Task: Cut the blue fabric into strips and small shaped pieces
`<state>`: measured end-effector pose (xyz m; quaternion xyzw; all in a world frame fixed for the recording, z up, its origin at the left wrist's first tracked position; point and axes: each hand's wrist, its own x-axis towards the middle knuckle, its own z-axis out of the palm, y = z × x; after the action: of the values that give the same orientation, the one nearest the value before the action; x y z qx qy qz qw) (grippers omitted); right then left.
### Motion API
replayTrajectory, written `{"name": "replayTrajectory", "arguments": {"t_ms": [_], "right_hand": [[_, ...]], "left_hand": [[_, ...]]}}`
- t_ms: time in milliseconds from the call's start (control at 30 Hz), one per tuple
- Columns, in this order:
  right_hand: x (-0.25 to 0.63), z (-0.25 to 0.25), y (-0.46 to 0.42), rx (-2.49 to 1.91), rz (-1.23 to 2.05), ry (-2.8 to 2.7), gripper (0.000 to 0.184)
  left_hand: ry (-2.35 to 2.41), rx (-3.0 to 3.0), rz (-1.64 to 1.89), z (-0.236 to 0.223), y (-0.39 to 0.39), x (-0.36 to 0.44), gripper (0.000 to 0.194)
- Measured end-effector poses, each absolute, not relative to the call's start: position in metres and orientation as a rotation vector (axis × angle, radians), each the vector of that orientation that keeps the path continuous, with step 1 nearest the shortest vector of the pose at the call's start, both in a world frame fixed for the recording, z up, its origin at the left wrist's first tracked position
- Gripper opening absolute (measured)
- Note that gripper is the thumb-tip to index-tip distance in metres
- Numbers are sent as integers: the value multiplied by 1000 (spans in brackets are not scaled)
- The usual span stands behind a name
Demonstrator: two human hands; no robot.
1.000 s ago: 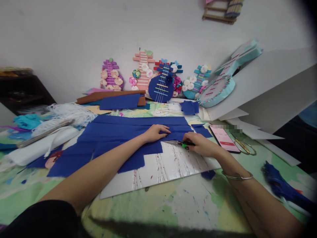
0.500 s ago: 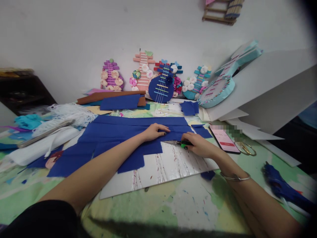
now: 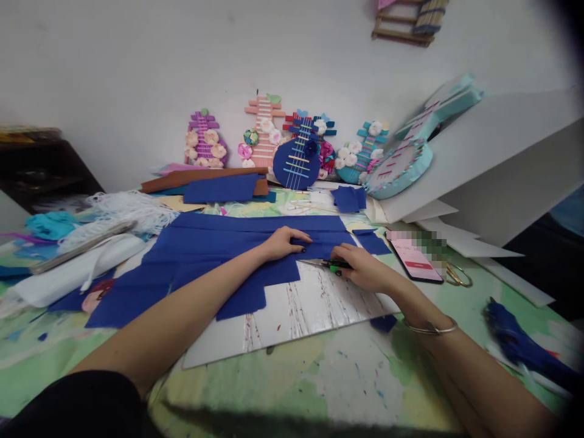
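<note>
R hand (image 3: 365, 266) slightly L, phone (image 3: 414, 264) nr, L arm (image 3: 191, 313) over sheets (image 3: 205, 240)

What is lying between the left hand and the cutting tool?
In the head view, blue material lies between the left hand and the cutting tool in the right hand.

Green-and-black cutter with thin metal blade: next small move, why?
Probably draw the green-and-black cutter rightward with the right hand: its thin metal blade points left near an edge of the flat blue sheet, over the glossy white board, and the left hand rests on the sheet close by.
</note>
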<state>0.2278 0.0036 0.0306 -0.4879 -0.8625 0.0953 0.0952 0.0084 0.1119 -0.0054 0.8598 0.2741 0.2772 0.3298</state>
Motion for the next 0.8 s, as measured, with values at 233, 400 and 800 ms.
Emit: {"name": "replayTrajectory", "arguments": {"t_ms": [233, 400, 800], "right_hand": [[232, 35, 4, -1473, 324, -2556, 24], [232, 35, 5, -1480, 342, -2558, 24], [228, 33, 3, -1472, 353, -2533, 18]], "left_hand": [[692, 2162, 747, -4, 111, 7, 33], [711, 2182, 734, -4, 112, 7, 31], [731, 2224, 738, -4, 110, 8, 27]]}}
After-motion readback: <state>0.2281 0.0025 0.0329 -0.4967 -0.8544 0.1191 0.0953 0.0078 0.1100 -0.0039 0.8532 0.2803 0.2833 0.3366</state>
